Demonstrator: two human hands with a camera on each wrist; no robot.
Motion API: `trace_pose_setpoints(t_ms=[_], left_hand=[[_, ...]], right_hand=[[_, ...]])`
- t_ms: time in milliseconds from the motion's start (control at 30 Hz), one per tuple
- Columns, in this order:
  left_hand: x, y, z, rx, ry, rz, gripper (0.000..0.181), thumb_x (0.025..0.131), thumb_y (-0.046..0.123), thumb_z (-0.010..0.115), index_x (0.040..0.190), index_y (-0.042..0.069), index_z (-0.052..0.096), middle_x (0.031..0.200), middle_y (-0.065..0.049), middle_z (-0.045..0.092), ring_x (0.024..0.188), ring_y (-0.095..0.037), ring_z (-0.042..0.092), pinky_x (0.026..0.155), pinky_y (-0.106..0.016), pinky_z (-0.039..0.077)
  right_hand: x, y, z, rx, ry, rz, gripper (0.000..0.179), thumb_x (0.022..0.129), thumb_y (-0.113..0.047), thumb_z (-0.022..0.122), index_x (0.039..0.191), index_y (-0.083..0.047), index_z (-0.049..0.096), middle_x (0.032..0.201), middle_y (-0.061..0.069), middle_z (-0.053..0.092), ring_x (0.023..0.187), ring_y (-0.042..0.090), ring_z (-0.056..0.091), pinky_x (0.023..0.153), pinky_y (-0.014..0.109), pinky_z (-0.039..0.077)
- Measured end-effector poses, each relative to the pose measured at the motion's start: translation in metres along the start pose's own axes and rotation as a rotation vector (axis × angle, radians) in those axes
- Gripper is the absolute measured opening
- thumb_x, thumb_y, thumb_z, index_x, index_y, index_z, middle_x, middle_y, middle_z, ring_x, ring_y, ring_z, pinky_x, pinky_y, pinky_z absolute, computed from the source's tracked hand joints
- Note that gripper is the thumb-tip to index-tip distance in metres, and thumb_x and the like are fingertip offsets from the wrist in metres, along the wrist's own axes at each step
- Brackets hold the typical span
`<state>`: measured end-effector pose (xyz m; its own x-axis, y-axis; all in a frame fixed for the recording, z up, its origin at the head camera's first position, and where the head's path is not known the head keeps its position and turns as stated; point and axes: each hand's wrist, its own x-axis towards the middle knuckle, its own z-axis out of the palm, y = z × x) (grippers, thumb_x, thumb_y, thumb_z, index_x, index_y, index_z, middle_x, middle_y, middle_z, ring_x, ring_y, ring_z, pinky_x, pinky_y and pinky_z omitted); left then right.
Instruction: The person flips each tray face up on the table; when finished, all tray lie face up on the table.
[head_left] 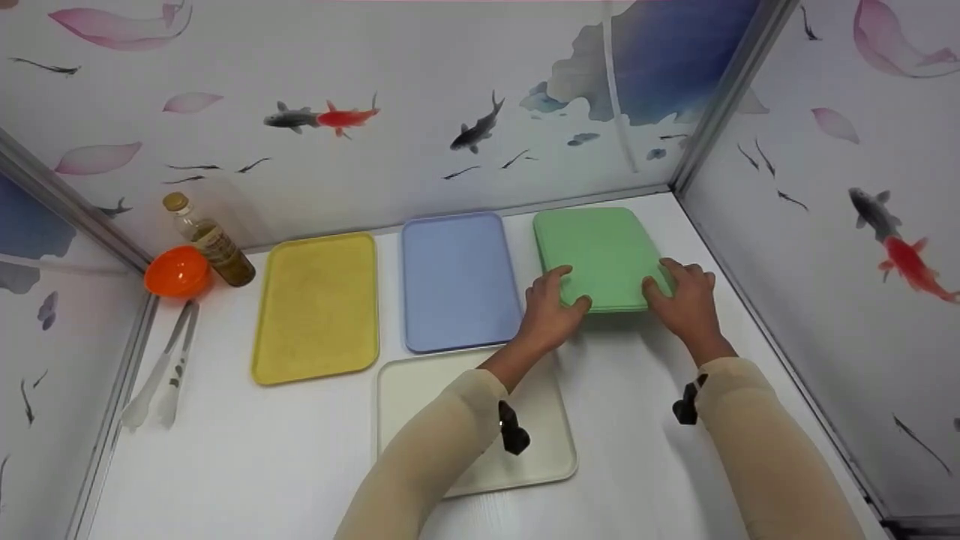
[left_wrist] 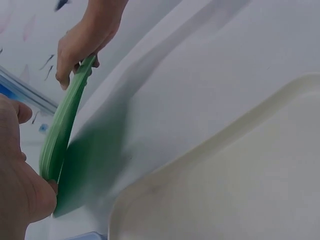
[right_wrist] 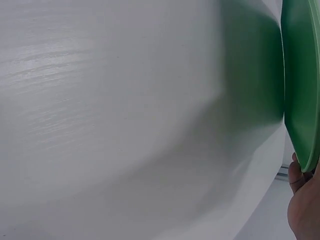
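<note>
At the back right of the table, both hands hold a stack of green trays point(head_left: 600, 251) with its front edge raised. My left hand point(head_left: 553, 311) grips the front left corner, and my right hand point(head_left: 686, 304) grips the front right side. Layered rims of the green trays point(left_wrist: 62, 130) show in the left wrist view, between the left hand point(left_wrist: 20, 170) and the right hand point(left_wrist: 90, 37). The right wrist view catches the green underside point(right_wrist: 300, 80) and part of the right hand point(right_wrist: 305, 207). Beneath the left forearm lies a cream tray point(head_left: 480, 420).
A blue tray point(head_left: 459, 281) and a yellow tray point(head_left: 319, 304) lie left of the green stack. On the far left are an orange bowl point(head_left: 178, 271), an oil bottle point(head_left: 219, 247) and tongs point(head_left: 169, 367). Printed panels point(head_left: 420, 75) border the white table.
</note>
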<state>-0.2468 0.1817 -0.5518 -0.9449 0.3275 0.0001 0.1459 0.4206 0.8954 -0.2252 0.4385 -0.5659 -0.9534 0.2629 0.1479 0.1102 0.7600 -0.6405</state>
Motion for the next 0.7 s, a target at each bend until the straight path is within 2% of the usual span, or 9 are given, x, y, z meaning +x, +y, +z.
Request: trace_pose_setpoints(t_ms=[467, 700], left_hand=[[-0.002, 0.010, -0.001, -0.039, 0.055, 0.076, 0.061, 0.102, 0.028, 0.067, 0.160, 0.012, 0.052, 0.165, -0.018, 0.049, 0.152, -0.039, 0.044, 0.123, -0.052, 0.043], [-0.003, 0.010, -0.001, -0.062, 0.038, 0.088, 0.062, 0.103, 0.027, 0.066, 0.161, 0.011, 0.050, 0.168, -0.019, 0.045, 0.155, -0.039, 0.040, 0.125, -0.052, 0.041]], right_hand=[[0.001, 0.007, 0.006, -0.039, -0.044, 0.021, 0.063, 0.110, -0.038, 0.058, 0.157, 0.004, 0.055, 0.150, 0.041, 0.052, 0.134, 0.057, 0.045, 0.109, 0.068, 0.038], [-0.001, 0.010, 0.010, -0.065, -0.105, 0.045, 0.067, 0.112, -0.044, 0.054, 0.160, 0.003, 0.052, 0.153, 0.042, 0.049, 0.134, 0.058, 0.044, 0.110, 0.071, 0.040]])
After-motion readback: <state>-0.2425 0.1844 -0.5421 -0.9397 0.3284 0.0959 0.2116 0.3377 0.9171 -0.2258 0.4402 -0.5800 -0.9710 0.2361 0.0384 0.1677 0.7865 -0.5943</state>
